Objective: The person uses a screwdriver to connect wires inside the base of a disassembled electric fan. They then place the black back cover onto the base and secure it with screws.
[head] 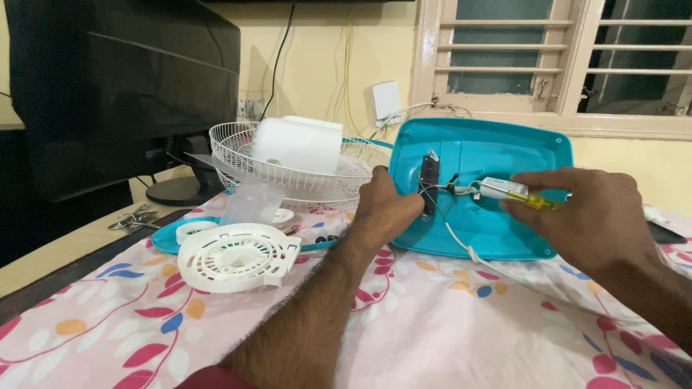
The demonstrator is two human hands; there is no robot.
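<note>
A teal plastic fan base [504, 148] stands on its edge on the flowered cloth, its hollow underside facing me. Inside it I see a black switch block [429, 180], coloured wires and a small white component [494, 187]. My left hand [382, 209] grips the base's left edge by the switch block. My right hand [587, 212] holds a yellow-handled screwdriver [530, 200], its tip pointing left toward the white component. A white cable [465, 248] trails out of the base onto the cloth.
A white round vented cover [234, 256] lies at the left, beside a teal ring [162, 241]. Behind them are a white wire fan guard [303, 176] holding a white motor housing [299, 144], a translucent blade [252, 202], a dark monitor [122, 86] and keys [133, 218].
</note>
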